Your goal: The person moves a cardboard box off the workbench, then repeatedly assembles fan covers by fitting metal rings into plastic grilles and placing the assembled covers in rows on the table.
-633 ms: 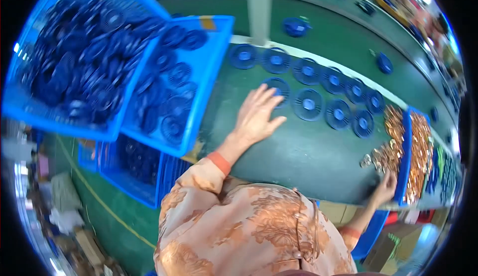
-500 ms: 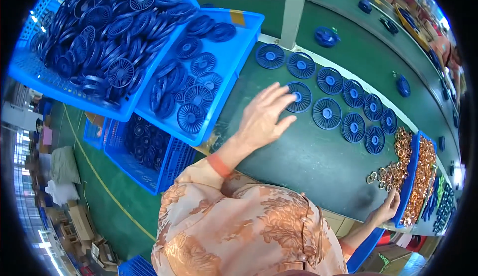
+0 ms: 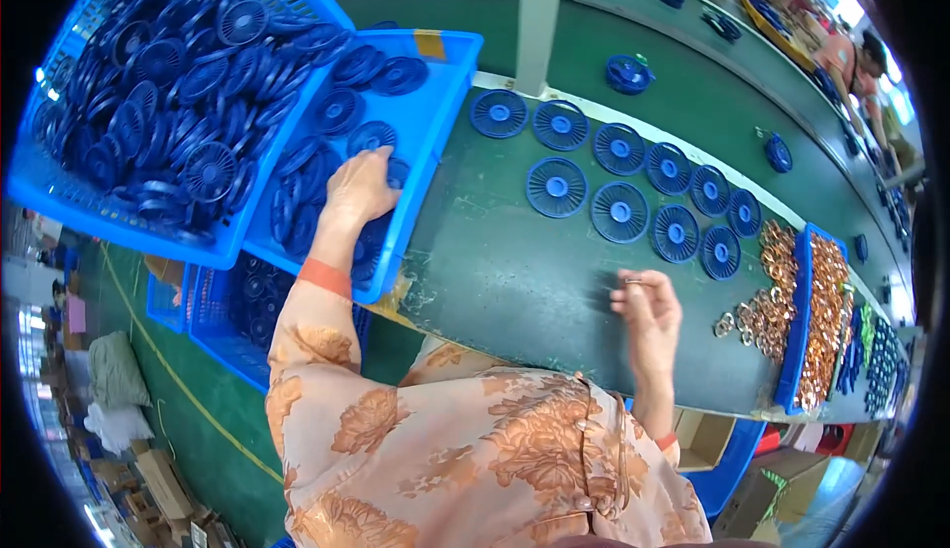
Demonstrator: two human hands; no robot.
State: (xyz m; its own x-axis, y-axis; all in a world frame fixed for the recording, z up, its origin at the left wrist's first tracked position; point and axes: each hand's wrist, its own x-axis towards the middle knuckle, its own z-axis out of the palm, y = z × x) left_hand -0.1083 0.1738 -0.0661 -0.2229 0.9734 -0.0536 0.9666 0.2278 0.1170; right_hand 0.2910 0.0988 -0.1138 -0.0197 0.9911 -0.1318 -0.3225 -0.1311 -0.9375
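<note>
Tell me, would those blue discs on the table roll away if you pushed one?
Probably not: the discs lie flat on the table, so a push would likely slide them. They look like thin ribbed plastic, so probably stiff and light. Stood on edge, a round one might roll.

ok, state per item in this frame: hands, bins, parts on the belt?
left hand: reaching into the tray, fingers on a disc
right hand: over the belt, pinching a small copper-coloured part
blue tray: holds a loose layer of discs
blue crate: heaped with discs
blue fan discs: flat on the belt, two rows
copper rings: loose pile beside their bin
</note>
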